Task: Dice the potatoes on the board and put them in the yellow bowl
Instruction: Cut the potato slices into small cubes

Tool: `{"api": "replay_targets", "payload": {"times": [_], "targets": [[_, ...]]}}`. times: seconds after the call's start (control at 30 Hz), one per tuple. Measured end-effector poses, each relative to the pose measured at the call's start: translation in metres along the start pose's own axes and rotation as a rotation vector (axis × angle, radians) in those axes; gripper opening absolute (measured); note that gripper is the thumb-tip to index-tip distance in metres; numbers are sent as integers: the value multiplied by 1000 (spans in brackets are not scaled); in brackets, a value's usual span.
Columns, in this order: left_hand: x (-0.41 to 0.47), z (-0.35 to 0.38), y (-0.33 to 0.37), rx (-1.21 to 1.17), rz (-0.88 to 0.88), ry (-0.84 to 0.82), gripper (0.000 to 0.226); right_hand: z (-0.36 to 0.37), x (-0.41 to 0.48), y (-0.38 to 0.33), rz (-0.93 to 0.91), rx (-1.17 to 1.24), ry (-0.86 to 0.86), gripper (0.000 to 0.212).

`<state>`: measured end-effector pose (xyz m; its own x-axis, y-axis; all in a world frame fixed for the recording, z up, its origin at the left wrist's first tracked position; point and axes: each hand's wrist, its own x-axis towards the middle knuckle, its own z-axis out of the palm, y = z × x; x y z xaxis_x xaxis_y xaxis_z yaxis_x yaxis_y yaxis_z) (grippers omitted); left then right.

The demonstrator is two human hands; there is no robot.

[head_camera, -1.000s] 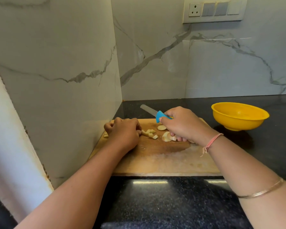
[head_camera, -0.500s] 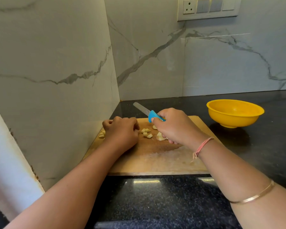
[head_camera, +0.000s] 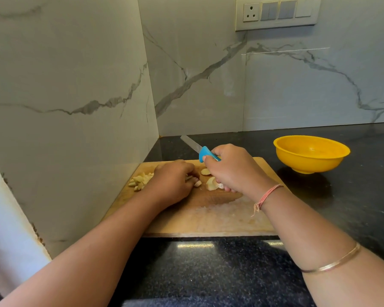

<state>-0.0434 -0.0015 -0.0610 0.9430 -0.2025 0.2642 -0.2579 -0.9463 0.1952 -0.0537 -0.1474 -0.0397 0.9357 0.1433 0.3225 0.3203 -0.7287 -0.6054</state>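
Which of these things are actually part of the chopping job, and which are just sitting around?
Part of the job:
cutting board; potato pieces on it; knife, gripped by the right hand; left hand by the pieces; empty yellow bowl.

Just there:
switch panel on the wall; black counter.

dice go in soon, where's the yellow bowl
Head view, right side: the yellow bowl sits on the black counter, right of the cutting board.

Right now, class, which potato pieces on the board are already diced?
The heap of small cubes at the left edge of the board, left of the left hand. The two pieces beside the right hand, which holds the knife, are broad slices.
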Motion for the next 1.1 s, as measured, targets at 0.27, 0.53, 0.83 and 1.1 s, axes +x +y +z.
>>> {"api": "replay_targets", "payload": {"times": [0.27,0.53,0.83,1.1], "targets": [[-1,-8,-18,27,-214,92,30,-1,1,2,-32,-1,15,32],[-5,-11,-3,-20,-72,148,25,-1,3,3,-32,-16,35,32],[-6,-4,1,138,-45,65,17,-9,6,6,-28,-13,102,31],[-1,-13,-12,349,-343,110,34,-16,12,13,-22,-6,187,34]]}}
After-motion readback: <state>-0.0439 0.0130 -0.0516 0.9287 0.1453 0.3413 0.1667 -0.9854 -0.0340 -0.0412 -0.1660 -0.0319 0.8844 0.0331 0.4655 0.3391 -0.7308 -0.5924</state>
